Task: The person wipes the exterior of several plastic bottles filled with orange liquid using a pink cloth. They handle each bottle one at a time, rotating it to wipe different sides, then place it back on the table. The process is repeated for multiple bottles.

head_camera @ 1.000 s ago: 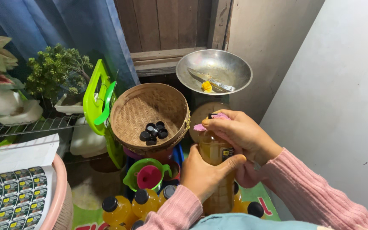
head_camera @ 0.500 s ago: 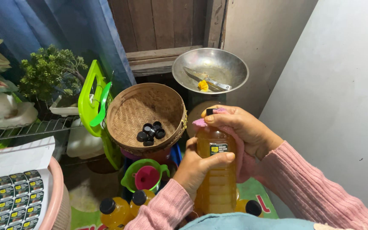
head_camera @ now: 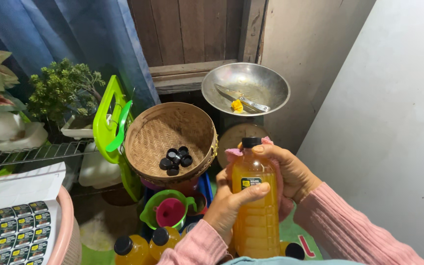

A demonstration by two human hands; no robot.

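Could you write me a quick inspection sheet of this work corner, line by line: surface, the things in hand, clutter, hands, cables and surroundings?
Surface: floor mostly hidden; a green mat shows under the bottles.
Things in hand: capped bottle of orange liquid, upright, with a pink cloth against it.
Clutter: woven basket holding loose black caps; green cup with pink funnel; more filled bottles; label sheets.
Hands: left hand grips the bottle's middle; right hand wraps the neck with the cloth.
Cables: nothing seen.
Surroundings: scale with a metal pan holding a knife; blue curtain; plants; wooden wall.
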